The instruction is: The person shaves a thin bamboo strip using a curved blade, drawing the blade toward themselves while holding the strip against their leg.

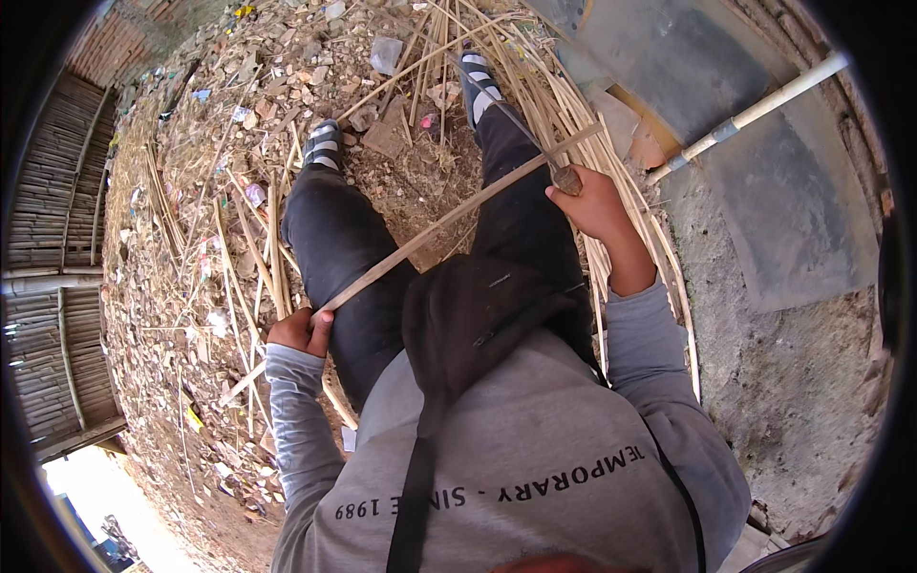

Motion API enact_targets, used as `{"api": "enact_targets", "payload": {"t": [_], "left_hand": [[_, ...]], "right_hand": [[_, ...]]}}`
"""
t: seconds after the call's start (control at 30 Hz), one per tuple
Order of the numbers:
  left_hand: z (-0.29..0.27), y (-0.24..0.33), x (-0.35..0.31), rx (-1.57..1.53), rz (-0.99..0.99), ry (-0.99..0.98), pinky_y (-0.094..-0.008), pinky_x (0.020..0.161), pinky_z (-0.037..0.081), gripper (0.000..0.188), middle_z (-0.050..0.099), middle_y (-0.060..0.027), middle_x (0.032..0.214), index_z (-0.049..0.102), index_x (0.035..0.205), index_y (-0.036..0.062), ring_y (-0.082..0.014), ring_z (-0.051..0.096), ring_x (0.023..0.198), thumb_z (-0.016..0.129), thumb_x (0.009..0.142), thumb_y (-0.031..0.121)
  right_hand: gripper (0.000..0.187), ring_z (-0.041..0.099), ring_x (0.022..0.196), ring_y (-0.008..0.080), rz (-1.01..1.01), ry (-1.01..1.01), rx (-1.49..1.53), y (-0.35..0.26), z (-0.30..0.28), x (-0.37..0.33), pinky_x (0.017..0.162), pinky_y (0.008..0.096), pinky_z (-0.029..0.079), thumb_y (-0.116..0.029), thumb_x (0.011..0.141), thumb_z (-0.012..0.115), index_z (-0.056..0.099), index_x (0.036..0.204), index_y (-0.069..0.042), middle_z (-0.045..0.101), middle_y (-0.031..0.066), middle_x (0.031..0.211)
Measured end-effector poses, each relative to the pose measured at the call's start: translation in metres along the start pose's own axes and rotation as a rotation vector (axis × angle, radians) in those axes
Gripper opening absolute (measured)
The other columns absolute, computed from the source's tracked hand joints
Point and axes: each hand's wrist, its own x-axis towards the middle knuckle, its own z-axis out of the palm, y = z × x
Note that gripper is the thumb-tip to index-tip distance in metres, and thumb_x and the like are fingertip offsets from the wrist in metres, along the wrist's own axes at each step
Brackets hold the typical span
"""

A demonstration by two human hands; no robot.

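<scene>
My left hand (pixel 302 332) is closed around a long flat bamboo strip (pixel 449 221), with the thumb on top. The strip slants up to the right across both my thighs, and its lower end sticks out beyond the hand. In my right hand (pixel 597 202) is the wooden handle of a long, narrow knife (pixel 517 122). The dark blade points up and left toward my right foot and meets the strip near the handle. Exactly how the edge touches the strip cannot be made out.
Many split bamboo strips (pixel 564 115) lie along my right side, with more loose strips (pixel 272 253) at the left. Rubble and litter cover the ground. A pale pole (pixel 755 115) leans near the grey wall at right. A bamboo-slat wall (pixel 57 191) stands far left.
</scene>
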Motion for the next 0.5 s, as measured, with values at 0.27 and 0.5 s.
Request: {"api": "enact_targets", "payload": {"t": [0.27, 0.5], "left_hand": [[-0.003, 0.0, 0.001, 0.019, -0.014, -0.038, -0.0518, 0.06, 0.046, 0.069, 0.058, -0.023, 0.061, 0.059, 0.071, 0.0022, -0.0461, 0.061, 0.064, 0.054, 0.092, 0.068], [0.002, -0.001, -0.002, -0.078, -0.034, 0.011, -0.0518, 0.058, 0.045, 0.066, 0.057, -0.0233, 0.06, 0.057, 0.069, 0.0018, -0.0467, 0.06, 0.062, 0.058, 0.092, 0.064]], "right_hand": [[0.023, 0.065, 0.08, 0.0435, -0.224, -0.193, -0.085, -0.039, 0.021, -0.033, 0.069, 0.0514, 0.05, -0.027, 0.081, 0.076, 0.065, 0.088, -0.007, 0.067, 0.0197, 0.079], [0.031, 0.067, 0.083, 0.042, -0.039, 0.065, 0.071, 0.021, 0.008, 0.004, 0.072, 0.0466, 0.052, -0.028, 0.081, 0.077, 0.068, 0.095, -0.002, 0.069, 0.0218, 0.084]]}}
